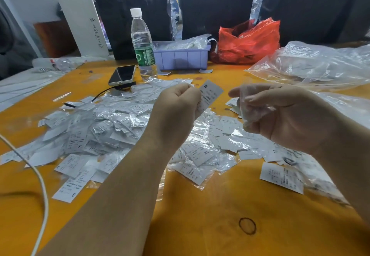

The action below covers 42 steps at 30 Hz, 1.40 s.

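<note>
Brightly and evenly lit from overhead, with only faint, soft shadows. Glaring white on the plastic sleeves (120, 119) left of and below the left hand's (176, 105) grip on the label (211, 93). Slightly smeared just right of that grip, bowed toward the far edges.

The table (200, 205) was orange with 1 dark ring mark (247, 226); the label (210, 95) white with black print, the pouch (251, 107) clear, the tray (184, 59) lavender, the bag (248, 41) red, the bottle (143, 43) green-wrapped.
</note>
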Each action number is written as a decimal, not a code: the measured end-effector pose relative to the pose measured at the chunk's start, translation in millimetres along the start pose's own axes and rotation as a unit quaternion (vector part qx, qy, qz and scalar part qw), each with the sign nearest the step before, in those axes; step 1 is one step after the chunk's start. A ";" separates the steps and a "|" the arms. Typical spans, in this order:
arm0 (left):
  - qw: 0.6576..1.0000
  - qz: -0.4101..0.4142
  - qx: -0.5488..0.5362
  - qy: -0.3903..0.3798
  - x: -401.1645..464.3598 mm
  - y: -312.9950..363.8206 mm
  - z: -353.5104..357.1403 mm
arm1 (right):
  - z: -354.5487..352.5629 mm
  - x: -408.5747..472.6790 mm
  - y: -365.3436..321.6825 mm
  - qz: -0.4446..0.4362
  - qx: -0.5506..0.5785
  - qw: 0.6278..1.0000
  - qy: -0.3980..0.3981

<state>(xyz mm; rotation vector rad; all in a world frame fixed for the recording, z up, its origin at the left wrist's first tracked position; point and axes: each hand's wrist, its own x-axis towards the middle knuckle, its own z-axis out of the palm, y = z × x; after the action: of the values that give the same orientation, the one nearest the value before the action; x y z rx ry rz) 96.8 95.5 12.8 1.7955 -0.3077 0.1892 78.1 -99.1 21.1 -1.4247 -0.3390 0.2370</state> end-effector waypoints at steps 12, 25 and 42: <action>0.998 0.047 0.026 -0.024 -5.4 3.6 5.1 | 3.9 -2.3 -0.9 0.018 -0.014 0.996 -0.084; 0.996 0.056 0.033 -0.064 -4.6 1.0 4.6 | 1.2 0.1 -0.9 0.015 -0.031 0.999 -0.008; 0.998 0.063 0.019 -0.012 -4.1 3.0 1.7 | -0.1 -1.5 0.4 0.038 -0.065 0.995 -0.067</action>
<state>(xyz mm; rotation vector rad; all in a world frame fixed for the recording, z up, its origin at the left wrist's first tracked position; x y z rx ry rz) 91.9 93.6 14.0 1.8183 -0.4383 0.2640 76.7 -99.7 20.5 -1.5552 -0.4166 0.3797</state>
